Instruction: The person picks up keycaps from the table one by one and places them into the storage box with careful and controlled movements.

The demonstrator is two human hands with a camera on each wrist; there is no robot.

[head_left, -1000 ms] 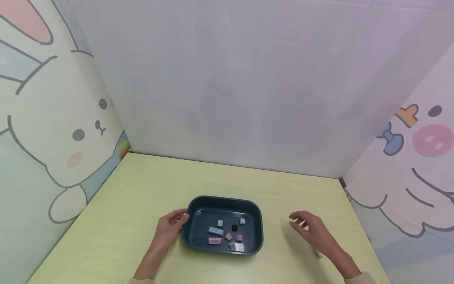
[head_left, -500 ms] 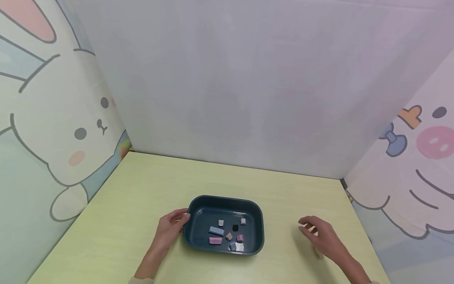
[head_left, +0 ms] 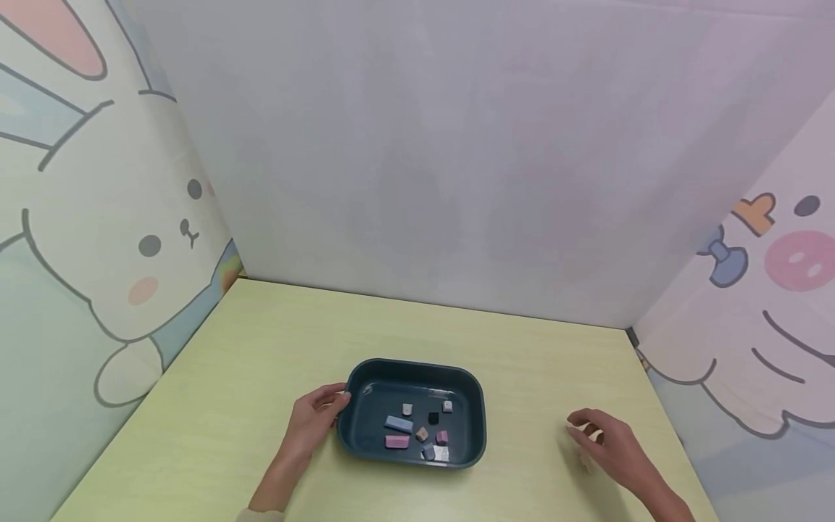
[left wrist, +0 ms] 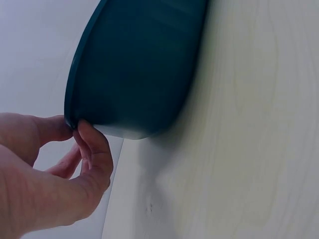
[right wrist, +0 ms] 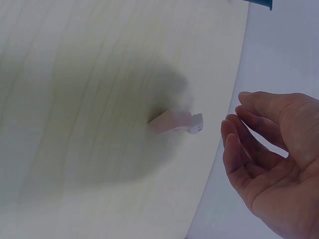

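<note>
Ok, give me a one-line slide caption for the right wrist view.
Right hand, fingers loosely curled, hovers beside a small pale pink block lying on the light wooden table.

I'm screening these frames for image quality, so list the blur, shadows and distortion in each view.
Head view: evenly lit and sharp, with wide-angle bending of the walls; the tray casts only a faint shadow. Left wrist view: the tray wall is close and slightly soft, with a dark shadow beneath it. Right wrist view: soft focus; a broad shadow covers the table around the pale block, near the right hand.

We see a smooth, glossy dark-teal plastic tray [head_left: 365, 377] resting on a pale, matt wood-grain table [head_left: 261, 348].
</note>
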